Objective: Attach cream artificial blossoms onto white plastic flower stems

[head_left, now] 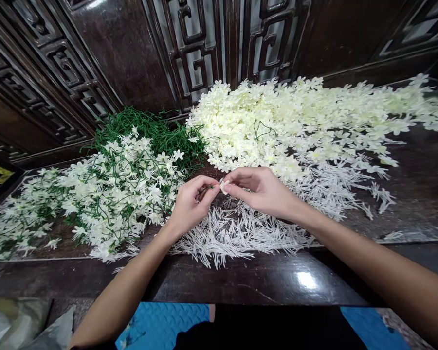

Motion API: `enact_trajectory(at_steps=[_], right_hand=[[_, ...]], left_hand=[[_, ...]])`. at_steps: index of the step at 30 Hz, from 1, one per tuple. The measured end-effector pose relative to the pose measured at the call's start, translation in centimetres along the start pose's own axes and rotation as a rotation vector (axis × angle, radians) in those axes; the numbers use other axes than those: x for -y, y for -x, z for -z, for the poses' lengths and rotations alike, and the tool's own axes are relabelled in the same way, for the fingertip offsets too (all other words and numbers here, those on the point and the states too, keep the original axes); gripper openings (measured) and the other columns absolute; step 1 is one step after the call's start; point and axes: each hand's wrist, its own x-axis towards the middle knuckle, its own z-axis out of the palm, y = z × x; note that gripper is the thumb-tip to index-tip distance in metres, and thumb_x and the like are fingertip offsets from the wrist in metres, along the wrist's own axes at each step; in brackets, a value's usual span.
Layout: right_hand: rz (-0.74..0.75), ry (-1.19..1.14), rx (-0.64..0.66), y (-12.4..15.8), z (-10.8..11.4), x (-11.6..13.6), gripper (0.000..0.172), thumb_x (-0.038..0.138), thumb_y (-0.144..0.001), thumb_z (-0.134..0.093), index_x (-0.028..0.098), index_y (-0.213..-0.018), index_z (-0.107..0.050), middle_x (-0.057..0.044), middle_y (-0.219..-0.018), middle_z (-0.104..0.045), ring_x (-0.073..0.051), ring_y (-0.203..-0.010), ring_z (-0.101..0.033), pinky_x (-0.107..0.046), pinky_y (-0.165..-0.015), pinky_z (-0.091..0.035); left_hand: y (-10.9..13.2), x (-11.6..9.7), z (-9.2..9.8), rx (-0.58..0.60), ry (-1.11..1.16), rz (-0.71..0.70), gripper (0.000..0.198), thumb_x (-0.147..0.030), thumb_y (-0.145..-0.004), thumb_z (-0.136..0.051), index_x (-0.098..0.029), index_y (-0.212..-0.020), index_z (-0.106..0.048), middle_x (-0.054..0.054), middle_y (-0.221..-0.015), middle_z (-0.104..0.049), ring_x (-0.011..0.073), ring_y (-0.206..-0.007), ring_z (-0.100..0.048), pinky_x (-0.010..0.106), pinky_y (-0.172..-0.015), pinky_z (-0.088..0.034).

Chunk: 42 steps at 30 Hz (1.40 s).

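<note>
My left hand (pixel 194 200) pinches a thin green stem (pixel 212 186) between thumb and fingertips. Touching its end is a small white artificial flower (pixel 224 186), pinched by my right hand (pixel 260 189). Both hands meet above the middle of the dark wooden surface, and the fingers cover part of the flower and stem. Below and to the right of them spreads a heap of white stamen pieces (pixel 237 236). Just behind my right hand lies a large pile of loose cream-white blossoms (pixel 255 112). Left of my left hand are white flowers on green stems (pixel 113 189).
A tangle of bare green stems (pixel 142 127) lies at the back, against carved dark wood panels (pixel 120 48). The glossy front edge (pixel 241 279) of the wooden bench runs below the hands. A blue quilted cloth (pixel 171 321) and pale plastic bags (pixel 18 321) are underneath.
</note>
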Motion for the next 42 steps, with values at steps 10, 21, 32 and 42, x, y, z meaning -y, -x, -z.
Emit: enact_trajectory(at_steps=[10,21,32,42], right_hand=[[0.047,0.197,-0.057,0.0,0.4,-0.4,0.016,0.031,-0.091,-0.050,0.018,-0.087,-0.059,-0.006,-0.078,-0.063,-0.018,-0.069,-0.058,-0.038,-0.062,-0.050],[0.120,0.356,-0.062,0.2,0.3,-0.3,0.018,0.030,-0.092,-0.049,0.019,-0.091,-0.063,-0.006,-0.079,-0.065,-0.016,-0.059,-0.053,-0.033,-0.050,-0.043],[0.290,0.423,-0.025,0.3,0.1,-0.6,0.020,0.022,-0.092,-0.045,0.012,-0.094,-0.063,-0.008,-0.080,-0.065,-0.015,-0.060,-0.057,-0.031,-0.051,-0.048],[0.339,0.450,0.005,0.3,0.0,-1.0,0.015,0.016,-0.090,-0.045,0.013,-0.091,-0.061,-0.006,-0.075,-0.064,-0.014,-0.059,-0.058,-0.029,-0.050,-0.046]], left_hand=[[0.0,0.4,-0.2,0.019,0.129,0.081,0.010,-0.022,-0.087,-0.056,-0.017,-0.095,-0.060,0.005,-0.088,-0.068,0.0140,-0.078,-0.062,0.024,-0.066,-0.049],[0.1,0.4,-0.1,-0.013,0.119,0.039,0.007,-0.020,-0.084,-0.063,-0.017,-0.089,-0.066,0.004,-0.078,-0.073,0.0136,-0.069,-0.068,0.023,-0.058,-0.053],[0.1,1.3,-0.2,-0.132,-0.169,-0.361,0.010,-0.014,-0.086,-0.059,-0.017,-0.088,-0.068,0.002,-0.073,-0.073,0.0106,-0.057,-0.063,0.022,-0.047,-0.049],[0.2,1.1,-0.2,-0.120,-0.292,-0.426,0.011,-0.008,-0.085,-0.057,-0.015,-0.084,-0.064,0.002,-0.070,-0.069,0.0105,-0.057,-0.059,0.022,-0.050,-0.048]])
